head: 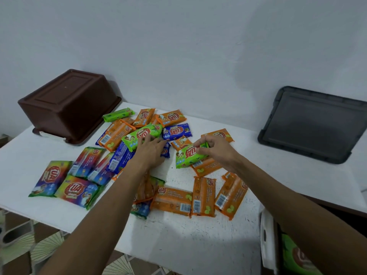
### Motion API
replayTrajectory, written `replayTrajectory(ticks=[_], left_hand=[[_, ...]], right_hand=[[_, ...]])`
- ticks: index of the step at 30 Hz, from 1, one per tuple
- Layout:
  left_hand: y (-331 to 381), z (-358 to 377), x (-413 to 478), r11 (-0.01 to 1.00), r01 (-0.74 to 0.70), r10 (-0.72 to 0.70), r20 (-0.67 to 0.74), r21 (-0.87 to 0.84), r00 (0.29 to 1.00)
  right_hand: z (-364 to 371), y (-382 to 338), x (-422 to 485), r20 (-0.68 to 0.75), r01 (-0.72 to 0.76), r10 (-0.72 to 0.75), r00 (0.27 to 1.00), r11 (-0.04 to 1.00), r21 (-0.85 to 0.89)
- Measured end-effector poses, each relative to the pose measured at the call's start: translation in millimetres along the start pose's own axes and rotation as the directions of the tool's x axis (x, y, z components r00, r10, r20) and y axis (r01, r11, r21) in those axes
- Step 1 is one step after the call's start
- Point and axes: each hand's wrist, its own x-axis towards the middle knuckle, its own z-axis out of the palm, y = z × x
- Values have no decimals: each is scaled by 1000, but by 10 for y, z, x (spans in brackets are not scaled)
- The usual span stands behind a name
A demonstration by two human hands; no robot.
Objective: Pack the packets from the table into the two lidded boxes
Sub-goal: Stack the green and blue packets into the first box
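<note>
Several snack packets in orange, green, blue and rainbow wrappers lie scattered on the white table [198, 235]. My right hand [216, 150] pinches the end of a green packet [188, 156] that lies over an orange one. My left hand [151, 149] reaches with spread fingers onto another green packet [139, 135] in the middle of the pile. A brown box [67, 106] stands upside down on its lid at the back left. An open box [282, 253] at the lower right edge holds a green packet inside, partly hidden by my right forearm.
A dark grey lid [313, 124] leans against the wall at the back right. Rainbow packets [65, 181] lie near the table's left front edge, orange packets [204, 197] near the middle front. Patterned floor shows below the table.
</note>
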Motion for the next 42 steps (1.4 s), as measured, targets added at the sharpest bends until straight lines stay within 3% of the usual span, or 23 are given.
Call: replayTrajectory(ticks=[7,21,24,31,35,38,40,42], left_hand=[[49,-43,97,995,-25,23,19,98,1000],[156,-19,40,977,-84,83,13,196,996],[134,-58,-7,988,-89,94,-34,122,995],[163,-304,-237,962,-144,94,-211,-234,973],[282,-356,-410,781,-181,-41,-337,-598,940],[435,-408,-549,627,-225,-135,-388,-746,912],[584,-423,-643,467,-273,-165,-386,-841,908],[808,-465,-756,233,-297,-198,-344,-926,918]], right_hand=[[-59,-14,-135,21,-56,54,998,994,92],[-286,-13,-551,-11,-8,11,1000,971,239],[-347,-12,-675,-51,-2,17,999,957,290],[-549,-8,-960,-100,33,8,995,917,398],[-660,30,-1126,-34,-11,36,999,832,555],[-751,94,-1241,39,-48,31,999,782,621],[-806,137,-1333,31,-28,12,999,780,625],[-865,176,-1437,-13,18,-13,1000,766,643]])
